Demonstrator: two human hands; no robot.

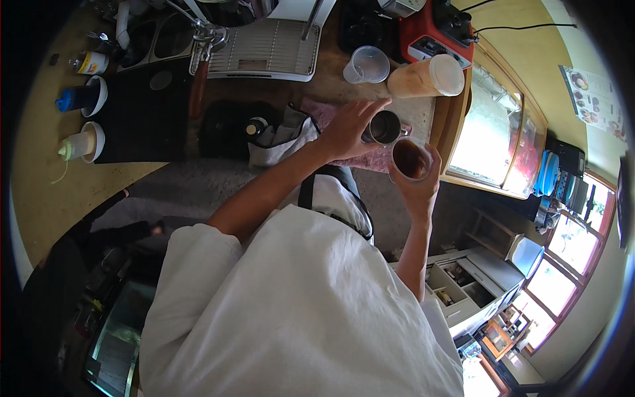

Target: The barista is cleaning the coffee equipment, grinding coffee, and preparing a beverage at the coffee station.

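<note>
My left hand (353, 130) wraps around the side of a small metal mug (385, 128), thumb on the near side and fingers along the far side. The mug's mouth faces up and its handle points to the right. In my right hand (420, 187) is a clear cup (411, 159) with dark brown liquid inside. The two vessels are close together, the cup nearer to me and to the right. Below them a pink towel (364, 161) lies at the counter's edge.
Beyond my hands stand an empty-looking clear plastic cup (367, 64) and a lidded tub (421, 77). An espresso machine's drip tray (268, 47) and a wooden-handled portafilter (199, 89) are at the upper left. A grey cloth (283, 141) hangs left; a wood-framed glass case (488, 129) flanks the right.
</note>
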